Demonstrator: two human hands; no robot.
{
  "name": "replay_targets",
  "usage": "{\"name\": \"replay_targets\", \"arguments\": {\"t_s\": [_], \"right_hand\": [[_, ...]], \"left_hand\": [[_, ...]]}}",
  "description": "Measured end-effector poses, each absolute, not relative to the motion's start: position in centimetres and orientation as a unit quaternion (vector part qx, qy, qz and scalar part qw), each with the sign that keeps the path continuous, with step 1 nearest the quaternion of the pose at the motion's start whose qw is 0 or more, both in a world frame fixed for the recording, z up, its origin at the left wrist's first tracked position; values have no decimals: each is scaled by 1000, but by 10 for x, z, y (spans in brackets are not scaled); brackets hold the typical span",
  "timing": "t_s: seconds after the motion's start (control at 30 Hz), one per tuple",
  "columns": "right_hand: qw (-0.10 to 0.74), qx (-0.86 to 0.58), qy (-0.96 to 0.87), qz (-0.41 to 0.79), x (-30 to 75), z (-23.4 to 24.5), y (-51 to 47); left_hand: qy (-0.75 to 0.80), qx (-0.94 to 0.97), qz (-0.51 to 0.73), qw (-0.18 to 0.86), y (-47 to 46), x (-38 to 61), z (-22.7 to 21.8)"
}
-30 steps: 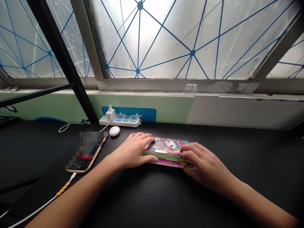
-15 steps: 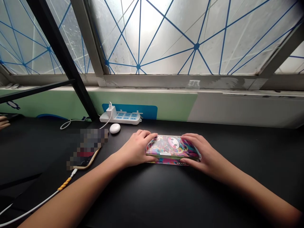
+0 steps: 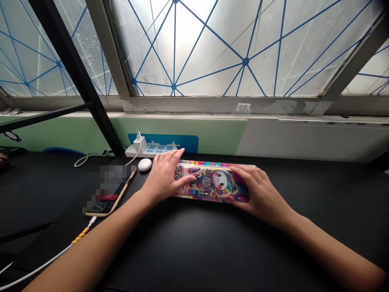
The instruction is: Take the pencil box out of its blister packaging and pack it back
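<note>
Frosted window panes (image 3: pixel 194 48) criss-crossed with blue lines fill the upper half of the head view, with a black steel strut (image 3: pixel 73 73) slanting across them at the left. A clear plastic cup (image 3: pixel 242 109) stands on the sill above a green wall panel (image 3: pixel 182 134). Against that panel sits a white power strip (image 3: pixel 148 151) with a white charger (image 3: pixel 139 144) plugged into it.

On the black tabletop (image 3: pixel 212 243), a long, flat pencil box (image 3: pixel 211 180) with a glossy cartoon-printed lid lies level, just in front of the power strip. The left hand (image 3: pixel 162 176) is pressed palm-down on the box's left end, fingers released and spread, with the fingertips reaching over the lid. The right hand (image 3: pixel 261 194) covers the right end, its fingers gently curved on the lid and its thumb near the front edge. Whether it is actually pinching the box, I cannot tell.

The box looks like thin printed tin: probably light and stiff, but slick. The long edges seem the surest place to hold it, with lid and base pinched together so the lid cannot swing loose.

Left of the left hand lie a small white oval object (image 3: pixel 145 164) and a smartphone (image 3: pixel 111 190) in a gold-edged case, its screen blurred. A white cable (image 3: pixel 48 255) with a yellow twisted section runs from the phone.
</note>
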State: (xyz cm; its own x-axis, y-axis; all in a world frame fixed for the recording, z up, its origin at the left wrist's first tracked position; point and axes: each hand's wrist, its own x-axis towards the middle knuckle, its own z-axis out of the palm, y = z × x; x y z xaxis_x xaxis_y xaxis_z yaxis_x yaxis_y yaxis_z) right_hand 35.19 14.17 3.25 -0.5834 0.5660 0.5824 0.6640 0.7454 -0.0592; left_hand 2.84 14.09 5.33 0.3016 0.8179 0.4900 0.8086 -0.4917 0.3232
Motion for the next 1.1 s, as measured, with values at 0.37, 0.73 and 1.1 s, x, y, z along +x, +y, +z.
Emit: {"name": "replay_targets", "arguments": {"t_s": [0.37, 0.73, 1.1], "right_hand": [[346, -441, -828, -27, 365, 48, 143], [242, -402, -875, -121, 364, 54, 123], [180, -314, -927, -93, 343, 34, 109]], "left_hand": [[466, 825, 302, -105, 133, 26, 69], [450, 883, 95, -96, 96, 59, 71], [409, 907, 72, -70, 99, 65, 67]]}}
